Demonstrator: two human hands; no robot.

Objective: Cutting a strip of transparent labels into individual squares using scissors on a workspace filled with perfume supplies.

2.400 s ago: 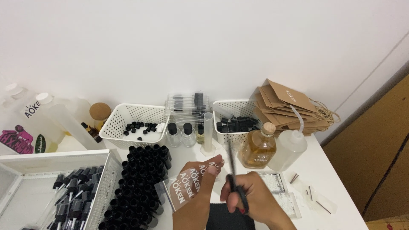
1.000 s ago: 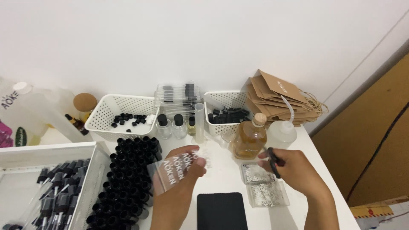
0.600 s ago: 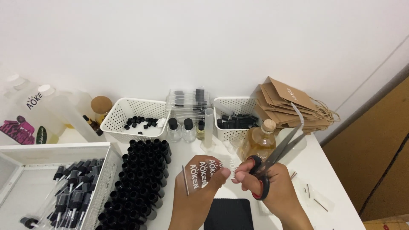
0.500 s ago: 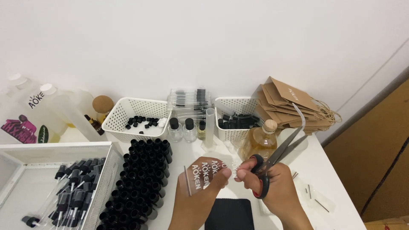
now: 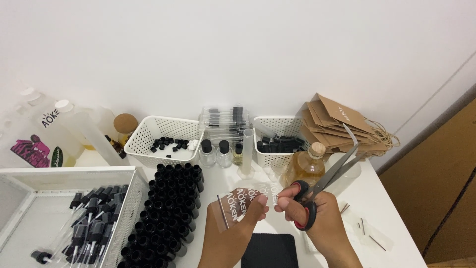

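My left hand (image 5: 237,233) pinches a clear sheet of white-lettered stickers (image 5: 237,202) above the white table (image 5: 382,198). My right hand (image 5: 312,218) grips red-and-black scissors (image 5: 325,186) through the handles, blades apart and pointing up to the right. Thumb and forefinger of that hand also touch the sheet's right edge. Both hands hover over a black rectangular pad (image 5: 270,250) at the table's front.
A block of black-capped bottles (image 5: 166,208) stands to the left, beside a white tray of dropper pumps (image 5: 84,223). Behind are two white baskets (image 5: 163,131) (image 5: 277,129), small glass bottles (image 5: 223,151), an amber bottle (image 5: 307,166), brown paper bags (image 5: 342,121) and plastic jugs (image 5: 49,129).
My right hand went out to the right side of the table, then came back to the sheet with the scissors raised and their blades apart. The left hand kept holding the sticker sheet.
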